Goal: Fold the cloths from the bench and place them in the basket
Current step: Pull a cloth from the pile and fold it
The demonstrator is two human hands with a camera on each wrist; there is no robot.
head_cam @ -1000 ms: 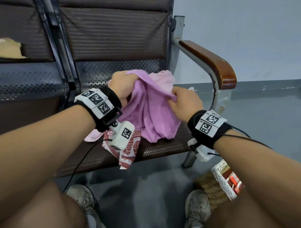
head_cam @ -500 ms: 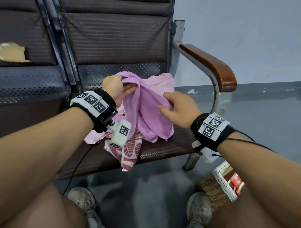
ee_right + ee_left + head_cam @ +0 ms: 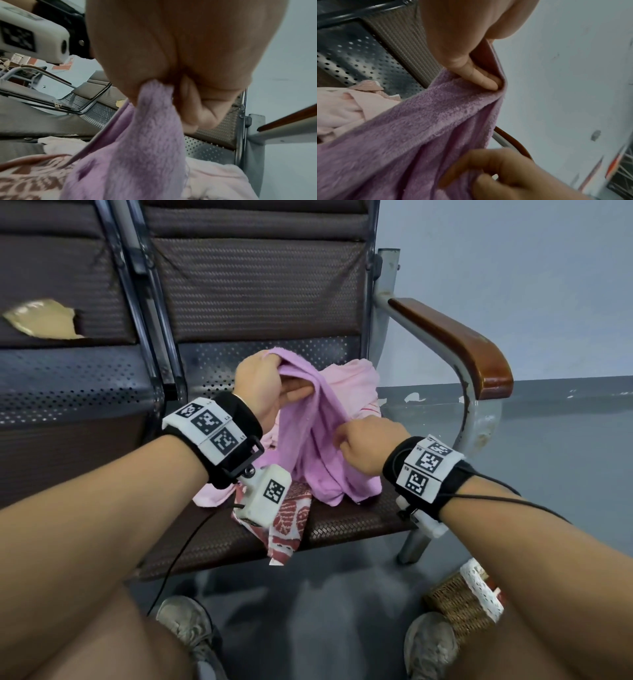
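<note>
A purple terry cloth (image 3: 318,440) hangs above the bench seat (image 3: 356,518), held by both hands. My left hand (image 3: 263,388) grips its top edge, fingers curled round the hem (image 3: 481,81). My right hand (image 3: 359,446) pinches a bunch of the cloth lower down (image 3: 154,92). Under it lie a pale pink cloth (image 3: 352,385) and a red-and-white patterned cloth (image 3: 287,522) that droops over the seat's front edge. The wicker basket (image 3: 459,604) with a white lace rim stands on the floor at the lower right, partly hidden by my right arm.
The bench has a dark woven backrest (image 3: 260,289) and a wooden armrest (image 3: 455,337) on a grey metal frame to the right. A second seat (image 3: 68,392) lies to the left. My shoes (image 3: 185,625) rest on the grey floor below.
My left hand has lifted the purple cloth's top edge a little and shifted its grip. My right hand has slid down and leftward along the cloth, bunching it.
</note>
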